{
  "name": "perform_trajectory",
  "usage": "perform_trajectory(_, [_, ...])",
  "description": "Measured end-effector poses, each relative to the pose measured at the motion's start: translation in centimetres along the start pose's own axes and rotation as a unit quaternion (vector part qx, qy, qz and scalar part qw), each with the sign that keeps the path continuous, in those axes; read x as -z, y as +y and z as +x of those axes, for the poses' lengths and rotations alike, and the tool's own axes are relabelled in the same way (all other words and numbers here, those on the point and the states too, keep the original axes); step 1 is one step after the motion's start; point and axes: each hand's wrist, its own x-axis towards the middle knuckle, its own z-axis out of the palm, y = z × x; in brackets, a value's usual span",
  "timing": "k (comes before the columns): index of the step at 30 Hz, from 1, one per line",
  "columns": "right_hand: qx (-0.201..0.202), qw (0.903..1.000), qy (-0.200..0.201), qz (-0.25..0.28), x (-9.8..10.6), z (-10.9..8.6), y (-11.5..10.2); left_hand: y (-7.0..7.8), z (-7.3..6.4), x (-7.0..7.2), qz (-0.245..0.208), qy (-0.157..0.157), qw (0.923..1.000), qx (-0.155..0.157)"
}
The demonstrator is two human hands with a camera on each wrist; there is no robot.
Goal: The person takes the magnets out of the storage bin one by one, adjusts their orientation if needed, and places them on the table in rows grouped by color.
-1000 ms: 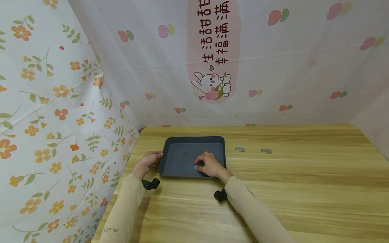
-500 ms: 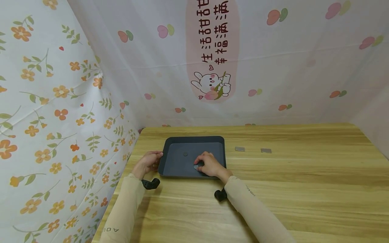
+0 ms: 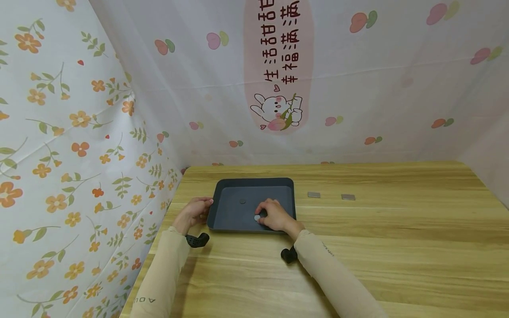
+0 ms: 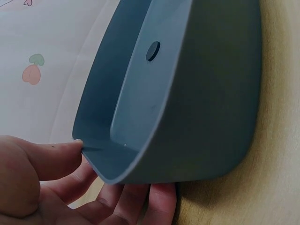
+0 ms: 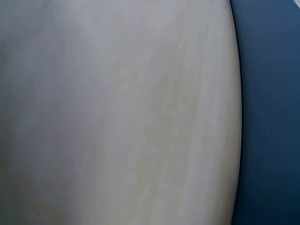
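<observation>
A dark blue-grey rectangular tray (image 3: 234, 221) lies on the wooden table, toward its left side. My left hand (image 3: 195, 211) grips the tray's left end; in the left wrist view the thumb is at the rim and the other fingers are against the outside wall. Reaching over the tray's near right part, my right hand (image 3: 274, 216) pinches a small flat grey disc (image 3: 256, 217) between thumb and fingers, low over the tray floor. A second, darker disc (image 3: 242, 201) lies on the tray floor, farther back and to the left; the left wrist view shows this disc (image 4: 153, 51) too.
Two small flat grey metal rectangles, a left one (image 3: 313, 194) and a right one (image 3: 348, 197), lie on the table (image 3: 397, 247) right of the tray. A printed cloth (image 3: 358, 88) hangs behind the table, and a flowered one (image 3: 79, 176) hangs at the left.
The disc at my right fingertips has shifted very slightly and shows a lighter face. Both hands and the tray stay in nearly the same place.
</observation>
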Motion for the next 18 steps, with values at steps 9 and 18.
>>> perform_trajectory(9, [0.023, 0.9997, 0.008, 0.008, 0.0, 0.08, 0.29, 0.17, -0.27, -0.11, 0.006, -0.003, 1.0, -0.001])
perform_trajectory(18, [0.03, 0.999, 0.005, 0.033, -0.1, 0.02, 0.42, 0.0, -0.18, -0.06, 0.003, -0.004, 1.0, -0.003])
